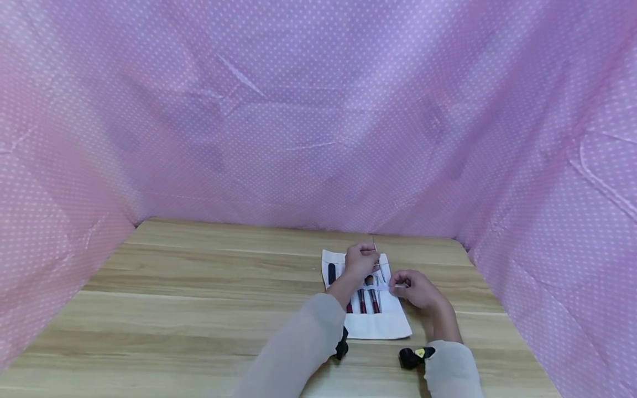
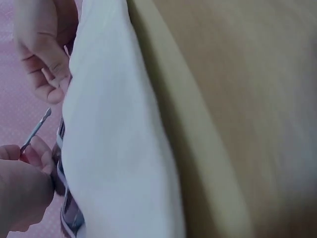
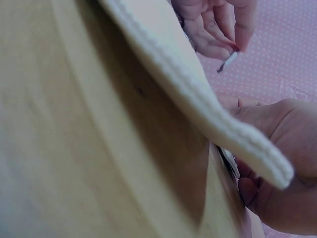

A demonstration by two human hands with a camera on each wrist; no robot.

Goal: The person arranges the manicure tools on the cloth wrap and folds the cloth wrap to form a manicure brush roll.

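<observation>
A white cloth tool roll (image 1: 380, 327) lies unrolled on the table. My left hand (image 1: 361, 261) is over its far part and pinches a slim metal tool (image 1: 375, 244) that stands roughly upright; in the left wrist view the tool (image 2: 35, 130) shows a flattened tip. My right hand (image 1: 414, 288) is at the roll's right edge, its thumb and fingers pinching the end of a white band (image 1: 380, 287) that crosses the roll. Dark-and-red handled brushes (image 1: 373, 301) sit in the roll's slots, partly behind my left wrist. A flat black piece (image 1: 332, 273) is at its left side.
The wooden table (image 1: 199, 309) reaches well to the left of the roll. Pink dotted cloth (image 1: 318, 138) hangs behind the table and on both sides. Black wrist cameras (image 1: 410, 358) sit close above the table, near the roll's front edge.
</observation>
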